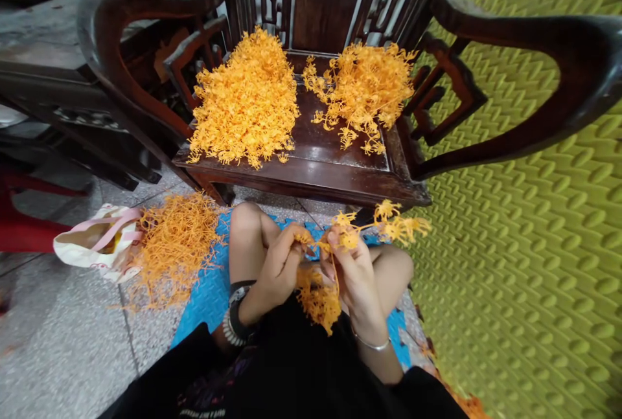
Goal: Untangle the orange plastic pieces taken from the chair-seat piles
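Above my lap, my left hand [279, 270] pinches a small orange artificial flower piece, its fingertips close to the other hand. In my right hand [357, 273] is a branched orange flower sprig [401, 225], its blossoms sticking out to the right past the fingers. More orange flower pieces [321, 302] lie in my lap below both hands. On the wooden chair [330, 173] in front of me, a big heap of loose orange blossoms [247, 101] sits at left. A smaller heap of branched sprigs [374, 82] is at right.
Thin bare orange stems [179, 237] are piled on the floor at left, against a white cloth bag [100, 241] with pink handles. Blue foam matting [208, 296] lies under me. A yellow-green textured mat [525, 263] fills the right side. Dark wooden furniture [43, 50] stands at left.
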A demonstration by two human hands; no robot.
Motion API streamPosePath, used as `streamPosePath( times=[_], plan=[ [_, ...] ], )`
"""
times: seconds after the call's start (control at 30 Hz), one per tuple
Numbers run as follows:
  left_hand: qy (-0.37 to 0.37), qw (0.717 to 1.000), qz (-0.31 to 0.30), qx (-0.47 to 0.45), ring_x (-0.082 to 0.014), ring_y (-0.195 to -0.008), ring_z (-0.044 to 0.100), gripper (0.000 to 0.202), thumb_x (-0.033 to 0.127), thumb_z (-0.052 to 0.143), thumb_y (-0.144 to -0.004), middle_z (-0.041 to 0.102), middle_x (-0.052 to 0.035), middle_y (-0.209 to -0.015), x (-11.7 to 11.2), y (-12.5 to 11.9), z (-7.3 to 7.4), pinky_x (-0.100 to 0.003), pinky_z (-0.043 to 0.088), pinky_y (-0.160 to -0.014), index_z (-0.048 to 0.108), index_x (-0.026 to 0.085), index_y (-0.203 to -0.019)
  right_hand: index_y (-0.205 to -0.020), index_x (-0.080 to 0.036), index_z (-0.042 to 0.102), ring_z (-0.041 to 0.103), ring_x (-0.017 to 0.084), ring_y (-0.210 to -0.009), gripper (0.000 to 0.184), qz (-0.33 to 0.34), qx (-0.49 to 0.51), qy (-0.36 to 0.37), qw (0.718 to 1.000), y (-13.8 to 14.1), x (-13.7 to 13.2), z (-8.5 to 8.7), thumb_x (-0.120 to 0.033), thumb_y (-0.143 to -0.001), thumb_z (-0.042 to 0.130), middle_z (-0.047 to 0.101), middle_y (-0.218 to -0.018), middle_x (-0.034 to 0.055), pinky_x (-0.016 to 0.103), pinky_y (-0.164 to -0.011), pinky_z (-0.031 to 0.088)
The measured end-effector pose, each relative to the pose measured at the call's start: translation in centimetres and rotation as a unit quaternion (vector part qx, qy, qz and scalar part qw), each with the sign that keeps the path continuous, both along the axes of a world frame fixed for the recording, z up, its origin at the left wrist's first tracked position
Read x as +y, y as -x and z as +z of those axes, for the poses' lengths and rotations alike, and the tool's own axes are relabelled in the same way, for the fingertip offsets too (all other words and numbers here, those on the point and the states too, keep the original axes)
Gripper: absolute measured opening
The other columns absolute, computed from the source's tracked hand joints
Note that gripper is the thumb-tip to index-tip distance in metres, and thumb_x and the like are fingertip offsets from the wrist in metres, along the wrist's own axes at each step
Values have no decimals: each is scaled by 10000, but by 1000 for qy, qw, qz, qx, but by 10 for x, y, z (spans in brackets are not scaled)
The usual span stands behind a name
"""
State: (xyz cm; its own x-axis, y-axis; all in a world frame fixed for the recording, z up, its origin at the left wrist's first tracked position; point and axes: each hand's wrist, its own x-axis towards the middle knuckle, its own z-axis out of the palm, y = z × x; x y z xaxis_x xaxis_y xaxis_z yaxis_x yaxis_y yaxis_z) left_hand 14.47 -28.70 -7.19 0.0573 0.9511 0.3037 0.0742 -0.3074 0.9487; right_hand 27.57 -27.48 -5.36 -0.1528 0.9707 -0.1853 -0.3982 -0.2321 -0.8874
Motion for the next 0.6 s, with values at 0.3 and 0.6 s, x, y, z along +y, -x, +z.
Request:
streamPosePath(
  times=[0.3, 0.6],
  plan=[
    [-87, 980, 110, 143, -113, -539, 376, 329, 240, 467, -935, 373, 34, -573, 6, 3, -3, -266, 280, -529, 361, 189, -628, -640, -206, 468, 227, 71, -420, 392, 47, 2, -11, 999, 6, -5, -8, -521, -853, 562, 332, -508, -77, 228, -397, 166],
    [-142, 965, 176, 133, -98, -534, 398, 320, 141, 478, -925, 411, 27, -569, -9, 9, 12, -250, 306, -521, 382, 180, -623, -586, -204, 480, 329, 121, -517, 476, 3, -66, -127, 990, 15, -22, -9, -507, -946, 411, 379, -550, -28, 277, -508, 297]
  ],
)
